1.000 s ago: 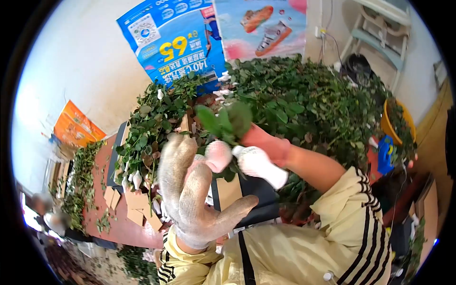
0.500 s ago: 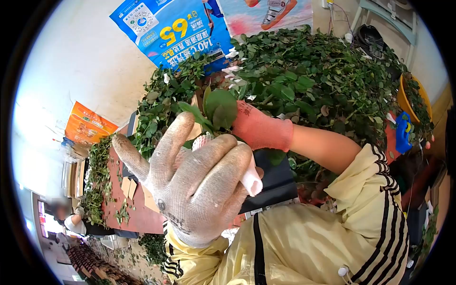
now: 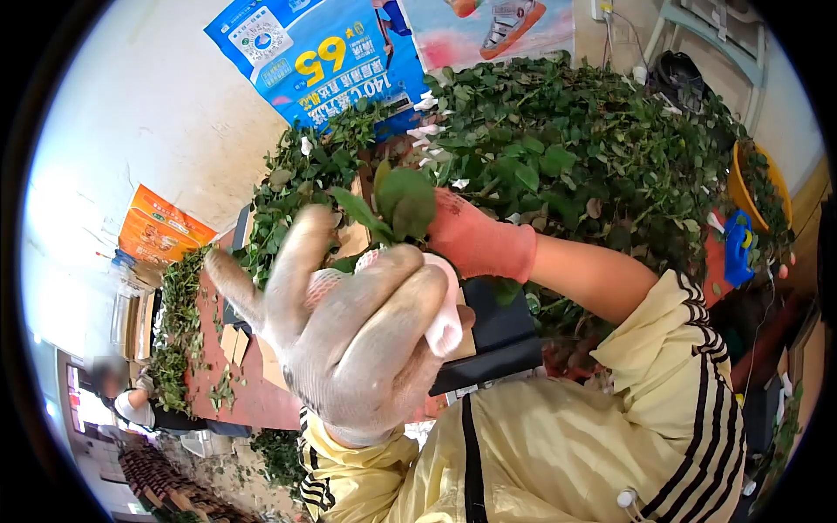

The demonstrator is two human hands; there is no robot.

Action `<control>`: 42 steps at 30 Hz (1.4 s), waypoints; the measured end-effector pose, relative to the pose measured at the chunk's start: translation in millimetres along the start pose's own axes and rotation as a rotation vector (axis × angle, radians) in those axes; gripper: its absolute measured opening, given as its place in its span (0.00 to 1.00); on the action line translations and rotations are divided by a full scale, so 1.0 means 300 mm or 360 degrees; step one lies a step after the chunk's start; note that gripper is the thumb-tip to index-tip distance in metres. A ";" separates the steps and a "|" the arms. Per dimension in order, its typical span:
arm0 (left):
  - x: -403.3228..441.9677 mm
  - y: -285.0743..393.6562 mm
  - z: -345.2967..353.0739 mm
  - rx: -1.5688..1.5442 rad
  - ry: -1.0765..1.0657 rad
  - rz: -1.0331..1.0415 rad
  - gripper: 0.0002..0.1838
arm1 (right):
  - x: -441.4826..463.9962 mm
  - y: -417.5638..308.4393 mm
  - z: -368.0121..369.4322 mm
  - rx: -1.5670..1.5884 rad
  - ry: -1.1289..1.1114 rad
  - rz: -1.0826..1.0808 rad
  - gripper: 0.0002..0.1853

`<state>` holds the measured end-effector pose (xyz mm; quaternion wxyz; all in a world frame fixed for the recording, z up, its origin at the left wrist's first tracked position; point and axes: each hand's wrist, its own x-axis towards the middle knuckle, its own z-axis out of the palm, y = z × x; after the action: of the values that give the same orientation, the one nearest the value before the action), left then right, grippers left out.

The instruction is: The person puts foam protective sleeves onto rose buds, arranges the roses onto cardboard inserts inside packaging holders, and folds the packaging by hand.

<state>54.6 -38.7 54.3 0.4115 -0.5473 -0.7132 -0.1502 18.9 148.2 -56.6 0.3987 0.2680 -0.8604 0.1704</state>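
Observation:
My left hand (image 3: 349,340), in a greyish-white knit glove, has its index and middle fingers curled round a white foam sleeve (image 3: 445,327), a soft tube whose open end shows. The ring and little fingers stick out to the left. Netted white mesh (image 3: 323,286) shows between the fingers. Just beyond, my right hand (image 3: 479,235), in a red-pink glove, is closed at the base of a leafy stem (image 3: 405,205); its fingertips are hidden behind the leaves. The two hands are close together above a black box-like object (image 3: 497,336).
Heaped leafy stems (image 3: 602,157) cover the table's far side, with white sleeves (image 3: 427,135) among them. An orange tub (image 3: 760,187) and a blue tape dispenser (image 3: 739,248) are at right. Cardboard pieces (image 3: 234,344) lie on the red tabletop (image 3: 253,397). Another person (image 3: 135,401) is at far left.
My left hand's fingers have shifted slightly, and the foam sleeve's open end has moved left and a little up. The right hand and leafy stem are nearly still.

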 end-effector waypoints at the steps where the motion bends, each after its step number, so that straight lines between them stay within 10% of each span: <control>1: -0.002 -0.012 0.012 -0.0032 0.0236 0.0053 0.28 | 0.003 -0.003 -0.012 0.0103 0.0053 0.0065 0.27; 5: -0.088 -0.125 0.115 -0.0409 0.0960 0.0113 0.56 | -0.015 -0.043 -0.112 0.1534 -0.0071 0.0530 0.22; 9: -0.097 -0.067 0.122 -0.1457 0.0142 -0.0502 0.44 | -0.027 -0.111 -0.220 0.2571 -0.0018 0.1541 0.23; 12: -0.072 -0.011 0.146 -0.1192 0.0170 -0.0345 0.34 | -0.104 -0.088 -0.217 0.2877 -0.0094 0.1144 0.29; 20: -0.081 -0.016 0.189 -0.1266 0.0267 -0.0216 0.35 | -0.280 0.004 -0.145 0.3015 0.0238 0.1540 0.31; 23: -0.069 -0.031 0.161 -0.1344 0.0013 -0.0317 0.35 | -0.279 0.037 -0.126 0.2424 -0.0223 0.1165 0.32; 26: -0.089 -0.031 0.188 -0.1286 0.0123 -0.0312 0.35 | -0.223 -0.004 -0.167 0.3633 0.0112 0.1086 0.30; 30: -0.094 -0.046 0.193 -0.1318 0.0229 -0.0275 0.35 | -0.067 -0.046 -0.263 0.1764 -0.0549 0.0766 0.21; 32: -0.058 -0.064 0.153 -0.1421 -0.0029 -0.0213 0.36 | -0.061 -0.027 -0.258 0.1652 -0.0651 0.0918 0.23; 36: -0.073 -0.107 0.148 -0.1396 0.0392 -0.0352 0.42 | -0.008 0.141 -0.386 0.0665 -0.0296 0.0803 0.23; 42: -0.372 -0.140 0.206 -0.1298 -0.0995 -0.0202 0.36 | 0.116 0.562 -1.021 -0.1885 0.0352 0.0027 0.22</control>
<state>-2.6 -85.9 -57.9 -0.0780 -0.6376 -0.7173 -0.2698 81.7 426.7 148.3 0.5658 -0.0258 -0.7645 -0.3077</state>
